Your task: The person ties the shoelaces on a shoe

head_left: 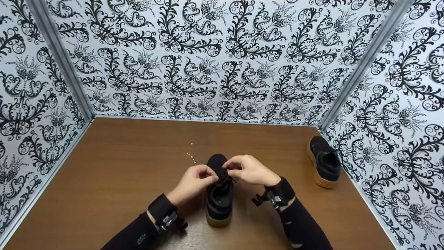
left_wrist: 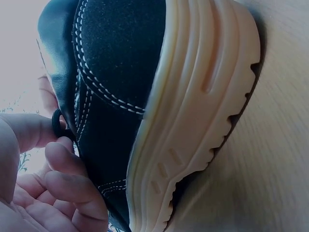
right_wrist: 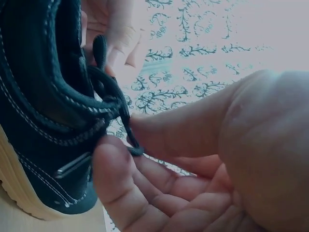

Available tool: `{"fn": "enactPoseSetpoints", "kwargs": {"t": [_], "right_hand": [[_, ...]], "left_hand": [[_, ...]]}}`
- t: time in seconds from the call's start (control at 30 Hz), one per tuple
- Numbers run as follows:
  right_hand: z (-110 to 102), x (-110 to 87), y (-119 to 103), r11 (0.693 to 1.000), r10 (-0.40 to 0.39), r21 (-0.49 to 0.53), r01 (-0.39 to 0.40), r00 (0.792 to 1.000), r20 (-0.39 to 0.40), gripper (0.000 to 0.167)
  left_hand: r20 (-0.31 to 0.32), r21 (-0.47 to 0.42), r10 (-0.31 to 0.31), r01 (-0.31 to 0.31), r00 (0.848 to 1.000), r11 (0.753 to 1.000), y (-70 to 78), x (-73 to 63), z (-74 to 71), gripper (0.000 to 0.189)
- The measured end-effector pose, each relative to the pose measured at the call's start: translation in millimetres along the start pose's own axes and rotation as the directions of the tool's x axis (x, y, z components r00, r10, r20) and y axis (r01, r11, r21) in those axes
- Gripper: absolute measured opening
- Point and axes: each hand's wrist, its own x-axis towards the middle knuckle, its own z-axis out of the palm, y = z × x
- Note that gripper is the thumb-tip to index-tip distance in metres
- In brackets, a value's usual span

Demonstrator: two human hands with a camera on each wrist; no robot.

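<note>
A black shoe (head_left: 219,212) with a tan sole stands upright on the table, toe pointing away from me. Over its tongue, my left hand (head_left: 195,183) pinches a loop of black shoelace (left_wrist: 58,124) between thumb and index finger. From the other side my right hand (head_left: 251,171) also pinches a loop of the lace (right_wrist: 126,113), between thumb and index finger. In the right wrist view the loops rise from a crossing at the shoe's throat, and a loose lace end (right_wrist: 72,166) lies along its side. The fingers partly cover the lacing in the head view.
A second black shoe (head_left: 323,163) with a tan sole stands at the right side of the table, close to the patterned wall (head_left: 392,139). Small bright spots (head_left: 191,158) show on the brown tabletop (head_left: 138,149) left of the toe. Patterned panels enclose the back and sides.
</note>
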Motion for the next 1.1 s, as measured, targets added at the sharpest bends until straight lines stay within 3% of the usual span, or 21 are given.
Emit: {"fn": "enactPoseSetpoints", "kwargs": {"t": [0.17,0.43,0.7,0.87,1.1], "right_hand": [[-1.6,-1.2,-0.2,0.995,-0.043,-0.095,0.043,0.999,0.0,0.023],[-3.8,-2.2,-1.9,0.963,-0.196,-0.187,0.196,0.98,0.015,0.016],[-3.3,-2.1,0.1,0.956,-0.174,-0.236,0.177,0.984,0.03,0.007],[-1.6,-1.5,-0.2,0.96,-0.154,-0.236,0.151,0.988,0.006,0.016],[3.8,0.2,0.8,0.947,-0.243,-0.231,0.223,0.968,-0.064,0.024]], "left_hand": [[0.005,0.008,-0.011,0.011,1.0,1.0,1.1,-0.3,0.6,0.007],[0.003,0.002,-0.021,0.021,1.0,1.0,0.9,0.0,0.8,0.008],[-0.005,0.013,-0.016,0.016,1.0,1.0,1.5,-0.5,0.7,0.007],[-0.005,0.01,-0.018,0.018,1.0,1.0,2.0,-0.5,0.8,0.007],[-0.003,0.023,0.007,-0.007,1.0,1.0,0.3,0.1,0.9,0.005]]}}
